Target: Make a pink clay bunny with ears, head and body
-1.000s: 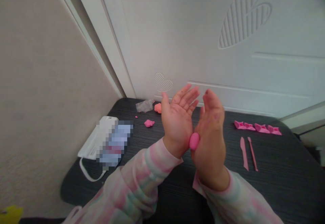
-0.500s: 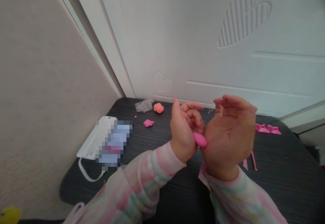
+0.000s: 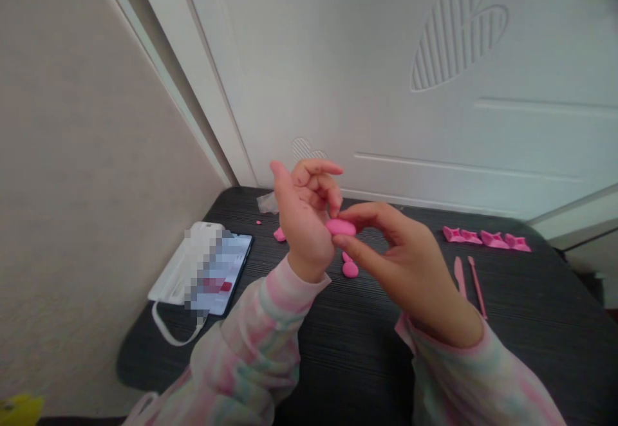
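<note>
A smooth oval piece of pink modelling clay point(image 3: 342, 227) is pinched between the thumb and forefinger of my right hand point(image 3: 410, 265). Its left end touches the edge of my left palm. My left hand point(image 3: 306, 220) is raised palm-up with the thumb stretched out and the fingers loosely curled, not closed round the clay. Below the hands, small rounded pink clay pieces point(image 3: 350, 269) lie on the dark table. Another pink lump point(image 3: 280, 234) is partly hidden behind my left wrist.
A phone point(image 3: 234, 265) and a white power bank point(image 3: 168, 271) with a looped cable lie at the left. Toward the right are a pink plastic knife point(image 3: 459, 276), a thin pink stick tool point(image 3: 477, 287) and a row of pink moulds point(image 3: 487, 239). Clear plastic film point(image 3: 267, 203) lies at the back.
Both hands have moved left and slightly up. My right hand has gone from an open palm against the clay to pinching it. The small clay pieces and more moulds have come into sight.
</note>
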A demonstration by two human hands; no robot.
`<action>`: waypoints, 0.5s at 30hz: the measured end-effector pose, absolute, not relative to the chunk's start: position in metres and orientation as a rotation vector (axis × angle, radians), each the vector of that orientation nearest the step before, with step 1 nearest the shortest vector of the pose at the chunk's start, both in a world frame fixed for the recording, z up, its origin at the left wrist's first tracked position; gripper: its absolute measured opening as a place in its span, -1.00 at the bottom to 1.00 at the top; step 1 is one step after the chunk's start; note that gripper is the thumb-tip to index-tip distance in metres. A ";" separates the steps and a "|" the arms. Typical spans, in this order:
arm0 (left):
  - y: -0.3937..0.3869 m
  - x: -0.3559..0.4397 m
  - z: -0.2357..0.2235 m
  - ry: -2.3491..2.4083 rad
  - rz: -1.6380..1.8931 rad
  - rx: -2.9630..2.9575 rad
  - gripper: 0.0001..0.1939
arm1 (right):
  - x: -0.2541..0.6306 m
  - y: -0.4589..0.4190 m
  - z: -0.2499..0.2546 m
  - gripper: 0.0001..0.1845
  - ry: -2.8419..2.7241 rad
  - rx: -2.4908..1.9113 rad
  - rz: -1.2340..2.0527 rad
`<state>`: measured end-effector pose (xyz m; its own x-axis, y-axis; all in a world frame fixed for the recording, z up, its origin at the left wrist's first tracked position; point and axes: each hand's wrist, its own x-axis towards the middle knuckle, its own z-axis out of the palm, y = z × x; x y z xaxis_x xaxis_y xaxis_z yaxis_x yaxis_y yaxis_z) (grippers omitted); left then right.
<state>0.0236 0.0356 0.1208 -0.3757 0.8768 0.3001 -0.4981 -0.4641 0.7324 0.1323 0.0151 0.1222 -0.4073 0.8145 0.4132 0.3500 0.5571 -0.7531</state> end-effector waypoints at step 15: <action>0.036 0.017 0.126 0.615 2.007 0.986 -0.45 | 0.176 -0.035 0.004 -0.78 -2.265 -1.443 0.520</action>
<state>0.0174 0.0360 0.1264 -0.3767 0.8235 0.4242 -0.4445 -0.5624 0.6972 0.1763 -0.0350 0.0044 -0.3848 0.9131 0.1345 0.7630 0.3967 -0.5103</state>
